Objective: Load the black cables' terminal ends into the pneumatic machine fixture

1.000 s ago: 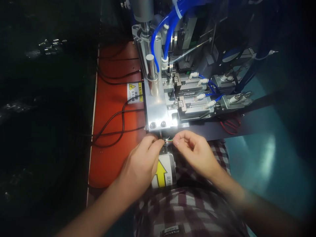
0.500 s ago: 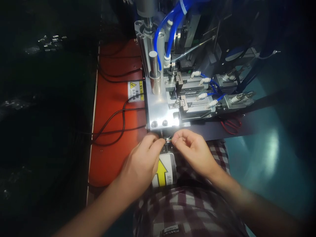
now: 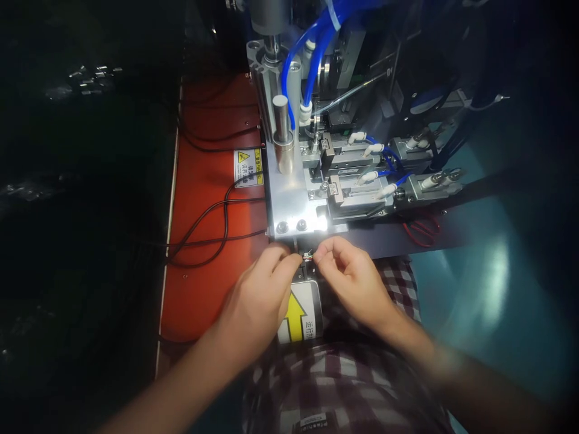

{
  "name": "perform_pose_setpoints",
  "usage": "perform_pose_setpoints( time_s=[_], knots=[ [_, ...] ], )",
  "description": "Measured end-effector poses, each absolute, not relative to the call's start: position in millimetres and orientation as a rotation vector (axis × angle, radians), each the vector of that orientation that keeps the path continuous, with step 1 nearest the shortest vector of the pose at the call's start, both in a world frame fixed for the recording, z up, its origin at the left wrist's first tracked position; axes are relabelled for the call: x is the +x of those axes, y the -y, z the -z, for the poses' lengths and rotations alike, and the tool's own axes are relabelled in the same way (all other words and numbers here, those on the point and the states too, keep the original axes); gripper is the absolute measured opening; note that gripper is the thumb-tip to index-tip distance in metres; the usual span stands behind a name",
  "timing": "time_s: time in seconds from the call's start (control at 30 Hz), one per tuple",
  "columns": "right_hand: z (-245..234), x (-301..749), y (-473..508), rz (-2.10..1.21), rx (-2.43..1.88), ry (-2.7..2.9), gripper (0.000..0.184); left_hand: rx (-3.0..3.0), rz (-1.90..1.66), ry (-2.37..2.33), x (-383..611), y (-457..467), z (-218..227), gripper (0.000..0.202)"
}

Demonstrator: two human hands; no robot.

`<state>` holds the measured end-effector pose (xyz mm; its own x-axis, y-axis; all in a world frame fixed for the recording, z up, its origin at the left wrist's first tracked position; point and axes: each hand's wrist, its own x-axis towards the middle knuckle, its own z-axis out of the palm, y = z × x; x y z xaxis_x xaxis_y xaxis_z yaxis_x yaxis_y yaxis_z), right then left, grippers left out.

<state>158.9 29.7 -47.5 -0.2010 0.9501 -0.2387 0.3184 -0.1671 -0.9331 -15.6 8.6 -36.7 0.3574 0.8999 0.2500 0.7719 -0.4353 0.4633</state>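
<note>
Just in front of the shiny metal plate (image 3: pixel 289 208), both hands meet over a small part with thin coloured strands (image 3: pixel 308 257), perhaps wires; it is too small to name surely. My left hand (image 3: pixel 266 289) pinches at its left side, thumb against fingers. From the right, my right hand (image 3: pixel 350 274) pinches the other side with thumb and forefinger, its remaining fingers curled. What lies inside either pinch is hidden by the fingertips. Below the hands, a white label with a yellow arrow (image 3: pixel 296 313) is partly covered by my left hand.
A machine with metal cylinders (image 3: pixel 357 196) and blue air hoses (image 3: pixel 312 72) rises beyond the hands. Black cables (image 3: pixel 226 211) loop over the orange-red surface (image 3: pixel 199 301) at left. Red-handled scissors or pliers (image 3: pixel 421 231) lie at right, close to the dark edge.
The hands keep nearly the same pose around the small part. The whole view has shifted very slightly.
</note>
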Motion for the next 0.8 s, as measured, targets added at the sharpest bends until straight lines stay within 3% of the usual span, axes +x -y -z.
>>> perform_pose_setpoints(
  time_s=[0.2, 0.5, 0.8],
  knots=[
    [47.1, 158.4, -29.8, -1.558, -1.411, 1.357, 0.016, 2.374, -0.705, -1.488, -15.9, -7.5, 35.1, 0.024],
    [47.5, 158.7, -31.7, -1.520, -1.421, 1.391, 0.015, 2.378, -0.712, -1.488, -15.8, -7.2, 36.7, 0.026],
    [38.1, 153.7, -28.5, -1.094, -1.614, 1.730, 0.012, 2.376, -0.690, -1.500, -15.1, -8.9, 35.3, 0.025]
  ],
)
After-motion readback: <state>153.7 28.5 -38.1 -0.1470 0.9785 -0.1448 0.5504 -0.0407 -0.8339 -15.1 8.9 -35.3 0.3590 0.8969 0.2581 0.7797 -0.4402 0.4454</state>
